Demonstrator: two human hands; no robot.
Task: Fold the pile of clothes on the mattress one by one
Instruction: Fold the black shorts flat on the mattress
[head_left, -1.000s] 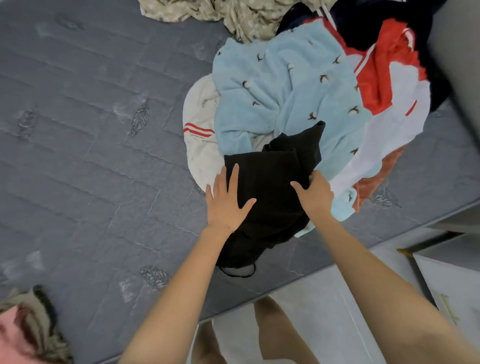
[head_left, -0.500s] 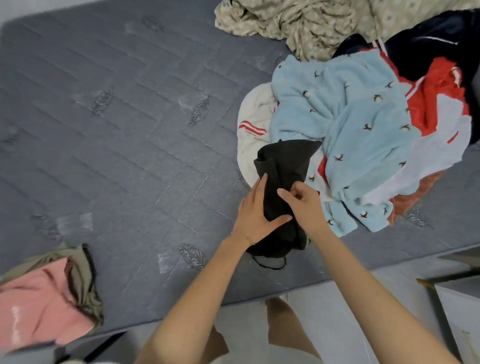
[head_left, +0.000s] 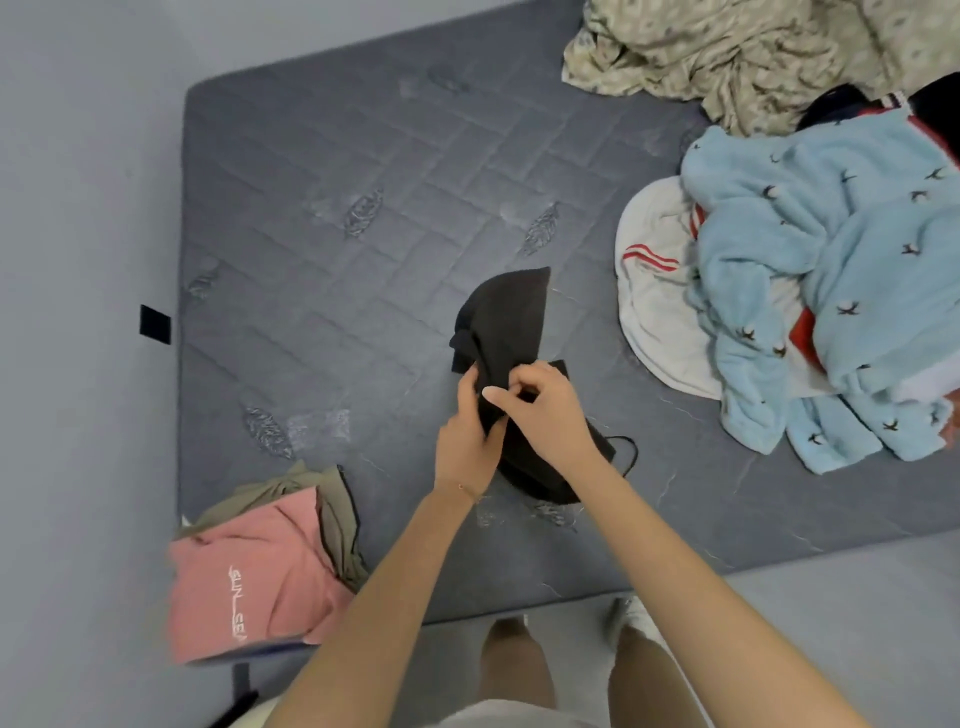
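Over the quilted grey mattress (head_left: 363, 156), pinched in the grip of left hand (head_left: 467, 444) and right hand (head_left: 543, 410): soft, light black fabric garment (head_left: 506, 317), probably best taken by its edges.

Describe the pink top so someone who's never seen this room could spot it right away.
Start at the grey mattress and go to its near left corner. The pink top lies there over an olive garment, the only piece with white lettering.

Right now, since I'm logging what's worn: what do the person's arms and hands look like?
Both forearms are bare, no sleeves in view. The left hand has a thin bracelet at the wrist; the right hand shows no ring, watch or glove.
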